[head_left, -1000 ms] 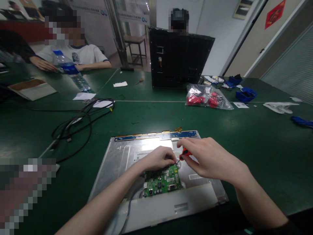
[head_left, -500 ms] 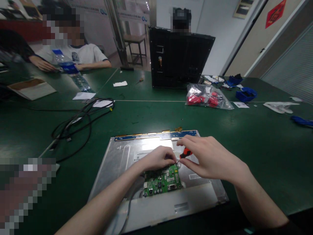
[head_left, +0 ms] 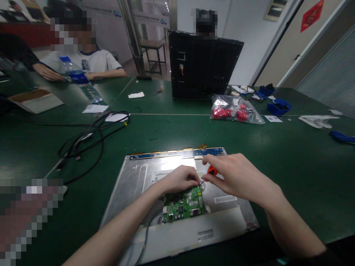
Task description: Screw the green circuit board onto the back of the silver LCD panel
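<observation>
A silver display panel [head_left: 227,218] lies flat on the table, with a green circuit board [head_left: 184,206] on its middle and a blue strip board [head_left: 177,153] along its far edge. My right hand [head_left: 235,177] holds a small screwdriver [head_left: 212,170] with a red and black handle. The driver's shaft slants down to the board's upper right corner. My left hand [head_left: 183,178] is closed at the board's far edge, its fingertips beside the driver's tip; anything between them is too small to make out.
Black cables [head_left: 101,136] lie coiled at the left. Further back are a bottle [head_left: 79,77], a black monitor casing [head_left: 203,66] and a bag of red parts [head_left: 235,110]. A person [head_left: 102,62] sits across the table; another is behind the casing.
My right hand has shifted slightly, with its fingers and the screwdriver handle in a somewhat different position. A white label on the panel shows more below it. My left hand stays put.
</observation>
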